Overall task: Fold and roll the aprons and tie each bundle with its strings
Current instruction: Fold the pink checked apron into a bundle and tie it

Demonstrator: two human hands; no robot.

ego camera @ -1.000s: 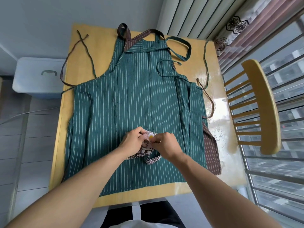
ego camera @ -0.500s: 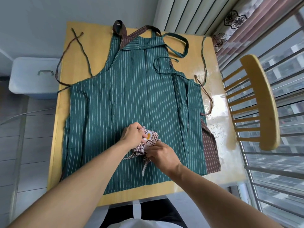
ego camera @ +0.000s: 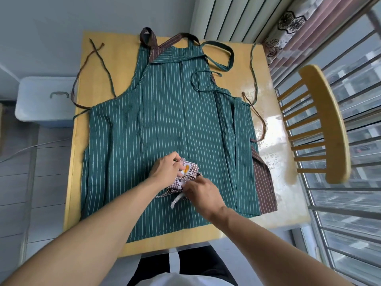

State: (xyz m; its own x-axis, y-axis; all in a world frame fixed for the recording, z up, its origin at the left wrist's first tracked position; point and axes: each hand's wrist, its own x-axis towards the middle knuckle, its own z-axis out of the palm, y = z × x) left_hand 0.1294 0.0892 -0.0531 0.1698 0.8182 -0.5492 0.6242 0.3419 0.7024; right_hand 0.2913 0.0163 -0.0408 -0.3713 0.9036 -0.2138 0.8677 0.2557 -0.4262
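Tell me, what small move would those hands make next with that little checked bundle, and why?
Probably pull the string tight. The left hand holds the checked bundle on the green apron, the right hand pinches at its string, and one end trails loose.

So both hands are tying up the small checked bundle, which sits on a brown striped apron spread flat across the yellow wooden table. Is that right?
Not quite: the apron under the small checked bundle is the green white-striped apron. The brown striped apron lies beneath it, showing only at the edges. The head view shows this. The left hand and right hand do work at the bundle, over the yellow wooden table.
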